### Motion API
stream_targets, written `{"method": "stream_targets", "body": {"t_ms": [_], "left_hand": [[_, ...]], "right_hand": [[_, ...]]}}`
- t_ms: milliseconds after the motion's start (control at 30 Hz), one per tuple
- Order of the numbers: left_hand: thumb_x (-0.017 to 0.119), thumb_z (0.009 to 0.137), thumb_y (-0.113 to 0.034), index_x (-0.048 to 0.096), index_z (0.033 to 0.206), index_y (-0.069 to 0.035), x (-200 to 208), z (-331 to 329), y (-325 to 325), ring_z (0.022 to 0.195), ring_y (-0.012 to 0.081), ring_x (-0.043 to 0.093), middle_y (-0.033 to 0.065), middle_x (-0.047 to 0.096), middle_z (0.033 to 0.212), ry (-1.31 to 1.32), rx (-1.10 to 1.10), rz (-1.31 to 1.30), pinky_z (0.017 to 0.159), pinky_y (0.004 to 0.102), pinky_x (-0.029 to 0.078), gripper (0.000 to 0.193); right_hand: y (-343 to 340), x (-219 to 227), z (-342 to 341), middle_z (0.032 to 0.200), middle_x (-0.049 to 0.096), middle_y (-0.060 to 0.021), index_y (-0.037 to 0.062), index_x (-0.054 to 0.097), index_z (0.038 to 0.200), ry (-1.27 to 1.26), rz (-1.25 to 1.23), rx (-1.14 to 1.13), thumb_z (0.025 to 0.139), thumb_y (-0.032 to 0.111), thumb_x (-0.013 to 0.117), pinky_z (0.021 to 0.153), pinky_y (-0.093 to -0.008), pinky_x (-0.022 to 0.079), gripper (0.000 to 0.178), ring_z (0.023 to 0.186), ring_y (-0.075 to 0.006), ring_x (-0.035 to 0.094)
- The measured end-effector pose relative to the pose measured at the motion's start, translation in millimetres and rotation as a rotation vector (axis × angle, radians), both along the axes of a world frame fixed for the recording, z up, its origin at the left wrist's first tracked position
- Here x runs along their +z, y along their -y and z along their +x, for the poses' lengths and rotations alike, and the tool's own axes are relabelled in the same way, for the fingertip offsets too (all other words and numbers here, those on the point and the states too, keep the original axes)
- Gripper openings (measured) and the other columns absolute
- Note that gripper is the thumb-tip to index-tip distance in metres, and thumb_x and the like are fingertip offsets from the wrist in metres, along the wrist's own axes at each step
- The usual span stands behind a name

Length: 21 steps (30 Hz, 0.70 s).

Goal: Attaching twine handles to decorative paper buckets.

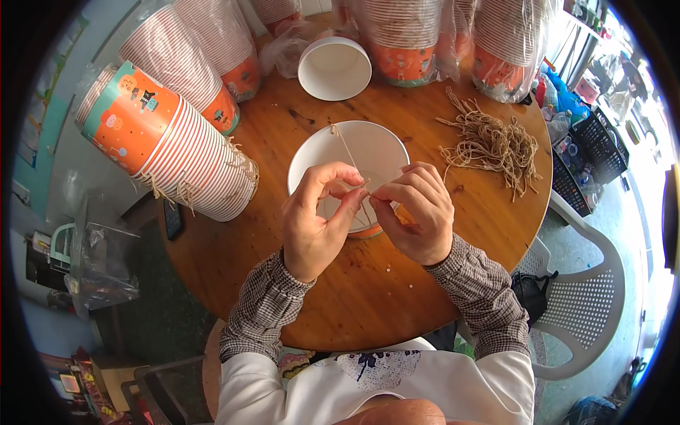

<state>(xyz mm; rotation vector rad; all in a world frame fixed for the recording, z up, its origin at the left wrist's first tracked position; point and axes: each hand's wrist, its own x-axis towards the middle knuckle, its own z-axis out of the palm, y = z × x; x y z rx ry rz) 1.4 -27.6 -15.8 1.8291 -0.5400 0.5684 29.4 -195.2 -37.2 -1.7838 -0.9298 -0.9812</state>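
Above a white-lined paper bucket [316,150] on the table, both my hands pinch a thin tan string [345,146]. One end of that string runs up to the bucket's far rim. My left hand [319,216] closes thumb and forefinger on it near the middle of the opening. Close beside, almost touching, my right hand [419,212] pinches the string too, its other fingers curled. Fingers hide the exact spot where the string is gripped. An orange strip of the bucket's outer wall shows below my hands.
A heap of loose tan strings [496,145] lies at the table's right. On the left leans a stack of orange buckets with strings [191,159]. Plastic-wrapped bucket stacks [401,42] and a single white bucket [334,69] stand behind. A grey plastic chair [581,304] is at the right.
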Motion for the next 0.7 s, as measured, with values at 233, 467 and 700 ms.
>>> {"method": "stream_targets", "body": {"t_ms": [233,467,700], "left_hand": [[0.064,0.085,0.011,0.051,0.120,0.001,2.9,-0.1,1.7,0.080,0.0143,0.066,0.0120,0.070,0.092,0.258,0.094,0.264,0.073,0.0251,0.053,0.038],[0.062,0.092,-0.004,0.048,0.120,0.001,7.9,-2.1,-2.5,0.087,0.0124,0.063,0.0082,0.066,0.093,-0.217,-0.161,-0.150,0.081,0.0253,0.050,0.031],[0.065,0.091,-0.007,0.046,0.121,0.003,19.7,1.2,-16.9,0.077,0.0123,0.060,0.0074,0.065,0.091,-0.891,-0.472,-0.712,0.076,0.0268,0.051,0.037]], "right_hand": [[3.2,3.5,-0.7,0.074,0.061,-0.0045,0.0033,0.064,0.083,-0.028,0.003,0.006,0.070,-0.003,0.073,0.080,-0.0404,0.049,0.017,0.069,-0.0216,0.059],[3.4,8.5,1.3,0.079,0.063,-0.0059,0.0033,0.065,0.087,-0.038,-0.018,-0.005,0.073,-0.003,0.072,0.081,-0.0405,0.049,0.017,0.074,-0.0245,0.059],[0.0,3.5,-0.5,0.084,0.061,-0.0055,0.0059,0.065,0.096,-0.071,0.019,0.088,0.073,0.003,0.074,0.075,-0.0367,0.046,0.025,0.079,-0.0256,0.057]]}}
